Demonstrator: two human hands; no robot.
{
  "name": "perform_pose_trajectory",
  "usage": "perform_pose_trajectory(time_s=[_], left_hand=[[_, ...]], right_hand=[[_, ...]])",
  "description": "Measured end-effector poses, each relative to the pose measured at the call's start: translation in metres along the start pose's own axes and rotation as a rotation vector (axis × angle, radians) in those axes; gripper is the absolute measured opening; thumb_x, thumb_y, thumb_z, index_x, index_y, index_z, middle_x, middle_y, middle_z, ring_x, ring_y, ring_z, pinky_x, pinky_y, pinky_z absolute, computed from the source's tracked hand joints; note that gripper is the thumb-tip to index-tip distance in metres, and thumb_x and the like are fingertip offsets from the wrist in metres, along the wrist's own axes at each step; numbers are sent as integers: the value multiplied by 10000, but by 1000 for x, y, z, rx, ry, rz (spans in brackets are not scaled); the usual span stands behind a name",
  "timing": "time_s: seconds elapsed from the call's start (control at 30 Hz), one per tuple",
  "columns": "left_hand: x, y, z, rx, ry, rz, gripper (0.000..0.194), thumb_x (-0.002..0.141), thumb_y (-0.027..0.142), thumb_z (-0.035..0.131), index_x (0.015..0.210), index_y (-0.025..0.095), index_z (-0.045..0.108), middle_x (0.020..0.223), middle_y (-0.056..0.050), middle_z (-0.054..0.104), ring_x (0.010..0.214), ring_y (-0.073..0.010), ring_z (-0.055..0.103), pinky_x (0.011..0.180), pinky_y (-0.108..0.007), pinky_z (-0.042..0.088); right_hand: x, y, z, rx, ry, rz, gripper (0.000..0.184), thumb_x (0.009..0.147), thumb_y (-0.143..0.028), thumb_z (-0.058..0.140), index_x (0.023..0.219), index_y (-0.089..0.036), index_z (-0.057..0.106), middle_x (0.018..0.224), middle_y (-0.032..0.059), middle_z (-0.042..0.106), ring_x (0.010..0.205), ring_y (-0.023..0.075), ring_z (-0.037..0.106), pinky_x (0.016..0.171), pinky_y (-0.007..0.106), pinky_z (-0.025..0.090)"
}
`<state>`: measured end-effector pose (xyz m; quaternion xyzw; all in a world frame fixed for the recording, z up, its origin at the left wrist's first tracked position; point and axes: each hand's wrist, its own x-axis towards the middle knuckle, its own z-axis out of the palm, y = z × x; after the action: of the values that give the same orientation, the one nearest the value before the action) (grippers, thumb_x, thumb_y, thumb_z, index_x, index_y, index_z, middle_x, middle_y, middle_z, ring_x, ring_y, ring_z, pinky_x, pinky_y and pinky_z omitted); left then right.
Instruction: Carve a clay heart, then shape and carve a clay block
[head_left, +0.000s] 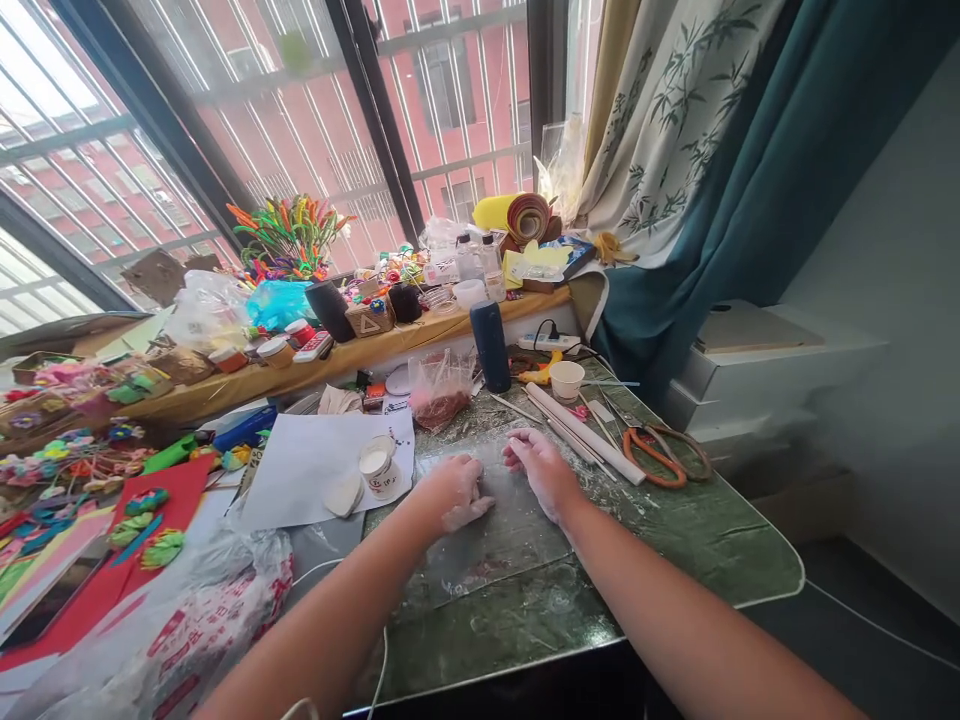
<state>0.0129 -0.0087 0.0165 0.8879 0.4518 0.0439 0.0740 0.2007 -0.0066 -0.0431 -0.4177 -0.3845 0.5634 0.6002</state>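
Observation:
My left hand (pixel 459 494) is over the clear sheet (pixel 517 535) on the green tabletop. Its fingers bend downward and its thumb stands apart from them, with nothing visible between. White powder dusts the skin. To its right, my right hand (pixel 544 472) hovers with thumb and fingertips drawn together; whatever they may pinch is too small to make out. Left of my hands a white paper cup (pixel 379 470) stands on white paper (pixel 296 460), beside a pale rounded piece (pixel 344 495). A rolling pin (pixel 589 435) and thin sticks (pixel 568 443) lie past my right hand.
Orange-handled scissors (pixel 656 458), a small paper cup (pixel 567 379), a dark blue cylinder (pixel 490 346) and a plastic bag with reddish contents (pixel 441 392) stand or lie behind. A crumpled plastic bag (pixel 202 620) and red paper (pixel 161 520) with green flowers occupy the left. A crowded ledge (pixel 420 328) runs below the window.

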Motion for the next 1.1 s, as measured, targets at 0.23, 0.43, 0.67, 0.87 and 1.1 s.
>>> perform_pose_trajectory(time_s=[0.23, 0.43, 0.67, 0.87, 1.1], left_hand=[[23, -2, -34, -15, 167, -14, 247, 965, 454, 587, 1022, 217, 627, 948, -47, 682, 906, -222, 645, 840, -341, 494], [29, 10, 3, 17, 111, 34, 258, 976, 295, 530, 758, 208, 636, 761, -48, 627, 761, -210, 625, 736, -322, 477], [34, 8, 3, 84, 87, -4, 239, 958, 258, 525, 779, 205, 675, 784, -63, 654, 795, -219, 641, 756, -327, 484], [31, 14, -2, 33, 84, -42, 239, 973, 382, 542, 925, 229, 719, 920, -67, 704, 900, -228, 663, 833, -341, 507], [31, 12, 0, -84, 39, -18, 377, 771, 409, 791, 1093, 231, 711, 1023, -82, 721, 989, -295, 680, 880, -399, 529]], right_hand=[[2, -4, 2, 28, 78, 2, 284, 804, -486, 668, 923, -231, 632, 707, -7, 656, 612, 165, 596, 579, 294, 476], [2, -9, -3, 5, 134, -5, 241, 823, -468, 617, 890, -237, 626, 680, -21, 641, 574, 152, 569, 561, 284, 461], [-1, -9, 0, 8, 103, -9, 168, 789, -402, 653, 824, -239, 631, 651, -27, 643, 565, 156, 570, 569, 288, 462], [-1, -5, -2, -2, 78, -18, 155, 810, -409, 637, 821, -255, 631, 653, -24, 640, 586, 169, 588, 582, 298, 489], [-1, -9, -2, -25, 93, -27, 168, 818, -420, 629, 821, -252, 626, 676, -19, 644, 606, 168, 591, 591, 292, 499]])
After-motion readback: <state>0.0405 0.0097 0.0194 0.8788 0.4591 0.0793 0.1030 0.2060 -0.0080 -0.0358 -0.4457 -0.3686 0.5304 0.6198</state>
